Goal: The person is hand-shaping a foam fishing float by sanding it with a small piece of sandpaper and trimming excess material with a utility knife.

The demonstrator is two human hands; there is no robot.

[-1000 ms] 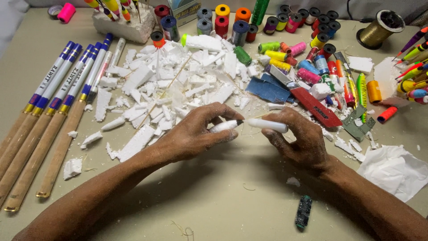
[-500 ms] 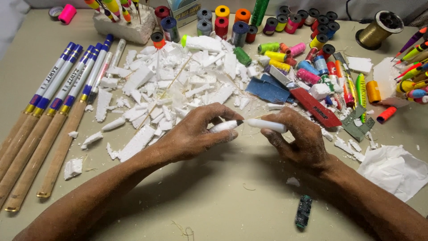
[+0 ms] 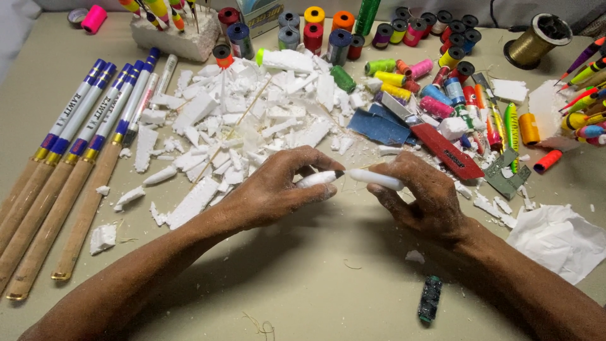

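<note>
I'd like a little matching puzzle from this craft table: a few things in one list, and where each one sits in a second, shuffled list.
Things:
1. white foam stick
2. long rods with cork handles
3. red-handled knife
4. crumpled white paper

Places:
A. far left of the table
B. near the right edge, beside the right forearm
C. between the left hand and the right hand
D. just beyond the right hand, next to the thread spools

Pairs: 1-C, 2-A, 3-D, 4-B
</note>
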